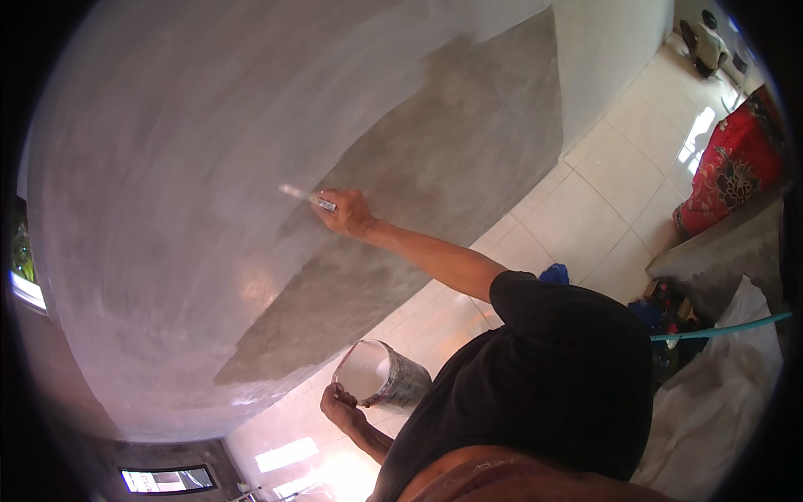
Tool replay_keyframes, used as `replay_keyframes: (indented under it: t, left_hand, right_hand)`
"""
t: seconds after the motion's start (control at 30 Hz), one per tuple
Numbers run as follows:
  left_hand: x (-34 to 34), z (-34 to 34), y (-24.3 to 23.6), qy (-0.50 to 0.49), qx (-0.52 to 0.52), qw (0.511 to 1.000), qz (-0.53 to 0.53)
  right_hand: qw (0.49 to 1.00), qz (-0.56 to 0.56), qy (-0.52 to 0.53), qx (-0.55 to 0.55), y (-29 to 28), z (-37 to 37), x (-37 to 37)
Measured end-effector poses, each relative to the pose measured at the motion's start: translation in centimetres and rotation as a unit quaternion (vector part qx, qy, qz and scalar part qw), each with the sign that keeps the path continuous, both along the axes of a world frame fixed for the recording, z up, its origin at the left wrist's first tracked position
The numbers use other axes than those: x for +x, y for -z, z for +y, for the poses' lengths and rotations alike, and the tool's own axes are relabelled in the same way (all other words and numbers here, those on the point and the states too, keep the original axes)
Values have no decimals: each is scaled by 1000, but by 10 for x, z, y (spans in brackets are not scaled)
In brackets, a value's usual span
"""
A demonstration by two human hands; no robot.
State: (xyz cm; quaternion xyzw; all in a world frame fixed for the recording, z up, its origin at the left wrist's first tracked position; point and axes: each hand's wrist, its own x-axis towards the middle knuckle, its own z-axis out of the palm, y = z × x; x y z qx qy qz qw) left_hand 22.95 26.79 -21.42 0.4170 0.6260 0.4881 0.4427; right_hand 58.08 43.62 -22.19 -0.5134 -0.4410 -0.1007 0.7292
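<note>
My right hand point(345, 213) is closed around the handle of a paintbrush point(323, 202), its pale bristles against the wall point(201, 167). Pale, streaky coating covers the wall to the left of the brush, while a darker grey-brown patch point(452, 142) spreads behind and beyond my right forearm. Lower down, my left hand point(341, 408) grips a paint bucket point(406, 383) at its rim or handle; I cannot tell which. The bucket is tilted, paint-smeared outside and whitish inside. Some of my left fingers are hidden.
Pale floor tiles point(585, 205) run along the wall's foot. At right are a red patterned cloth point(732, 171), a grey ledge point(719, 247), a whitish sheet point(711, 410) and a teal hose point(723, 330). A blue item point(554, 273) lies near my shoulder. Another person point(709, 48) is far off.
</note>
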Motion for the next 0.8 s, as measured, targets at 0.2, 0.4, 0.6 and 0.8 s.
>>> replay_keyframes:
  t: [0.2,0.4,0.6,0.8]
  left_hand:
    - [4,-9,-3,-40,15,999,-25]
    - [14,4,-4,-31,24,999,-32]
    - [9,0,-4,-33,20,998,-47]
    - [13,10,-7,-8,-9,1000,-26]
  right_hand:
    - [982,148,-79,-87,6,-31,130]
    - [993,109,29,-47,31,-104,272]
    - [956,163,244,-29,21,-140,276]
    - [915,-27,399,-49,58,-41,202]
